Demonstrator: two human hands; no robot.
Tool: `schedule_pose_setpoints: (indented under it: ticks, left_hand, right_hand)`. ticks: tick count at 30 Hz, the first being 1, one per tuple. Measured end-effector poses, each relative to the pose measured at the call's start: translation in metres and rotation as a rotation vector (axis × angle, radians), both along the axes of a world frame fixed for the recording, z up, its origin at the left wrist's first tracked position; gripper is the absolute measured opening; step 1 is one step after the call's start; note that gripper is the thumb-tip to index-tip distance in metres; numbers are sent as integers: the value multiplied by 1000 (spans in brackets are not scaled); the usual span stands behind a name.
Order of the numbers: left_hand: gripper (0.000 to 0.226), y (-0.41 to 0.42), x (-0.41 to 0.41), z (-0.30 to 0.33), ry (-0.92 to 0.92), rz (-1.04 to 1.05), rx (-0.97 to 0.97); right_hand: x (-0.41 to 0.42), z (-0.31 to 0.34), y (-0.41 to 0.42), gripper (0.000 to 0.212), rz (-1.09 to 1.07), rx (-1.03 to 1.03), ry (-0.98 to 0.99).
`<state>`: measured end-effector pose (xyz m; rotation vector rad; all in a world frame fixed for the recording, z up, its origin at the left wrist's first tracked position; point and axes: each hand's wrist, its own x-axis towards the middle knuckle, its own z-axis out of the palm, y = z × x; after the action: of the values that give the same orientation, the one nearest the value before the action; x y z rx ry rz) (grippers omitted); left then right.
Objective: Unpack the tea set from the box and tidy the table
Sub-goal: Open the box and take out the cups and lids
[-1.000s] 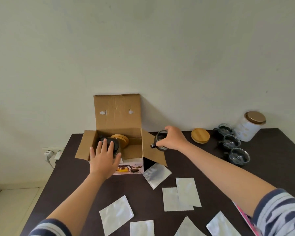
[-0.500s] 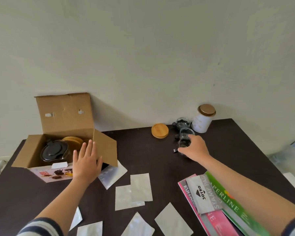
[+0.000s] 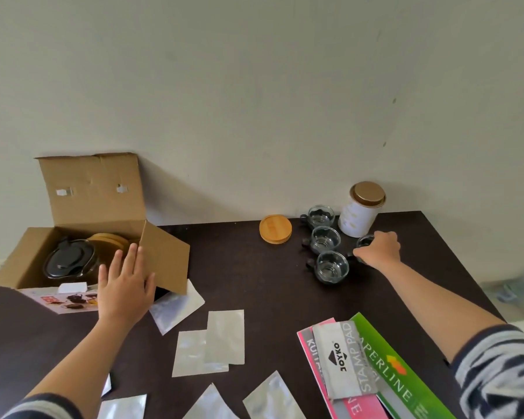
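An open cardboard box [image 3: 28, 252] stands at the table's far left with a dark glass teapot [image 3: 68, 261] and wooden coasters [image 3: 109, 241] inside. My left hand [image 3: 124, 285] rests flat with straight fingers on the box's front edge. Three small glass cups [image 3: 325, 237] stand in a row near the wall at the right. My right hand [image 3: 378, 252] grips a fourth glass cup [image 3: 364, 241] just right of that row, low at the tabletop beside a white canister [image 3: 357, 211].
A round wooden lid [image 3: 275, 229] lies left of the cups. Several clear plastic sleeves [image 3: 212, 343] are scattered over the dark table's [image 3: 254, 276] front. Stamp-pad and paper packs [image 3: 366, 367] lie at the front right. A printed leaflet [image 3: 64, 300] lies before the box.
My right hand has carried the glass cup from the box rightwards to the spot beside the row of cups. The view has swung right. My left hand stays at the box.
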<state>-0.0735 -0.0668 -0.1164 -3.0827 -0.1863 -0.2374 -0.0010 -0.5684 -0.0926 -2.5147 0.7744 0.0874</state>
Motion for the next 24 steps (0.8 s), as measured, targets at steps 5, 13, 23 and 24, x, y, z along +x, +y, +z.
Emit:
schedule_pose_setpoints:
  ticks: [5, 13, 23, 24]
  left_hand:
    - [67, -2, 1, -1, -5, -7, 3]
    - [68, -1, 2, -2, -24, -2, 11]
    - [63, 3, 3, -5, -26, -21, 2]
    - [64, 2, 3, -5, -27, -26, 2]
  right_hand:
    - [22, -20, -10, 69, 8, 39, 34]
    - [31, -40, -15, 63, 6, 56, 5]
    - [10, -25, -2, 44, 75, -17, -134]
    - [4, -19, 6, 43, 86, -17, -161]
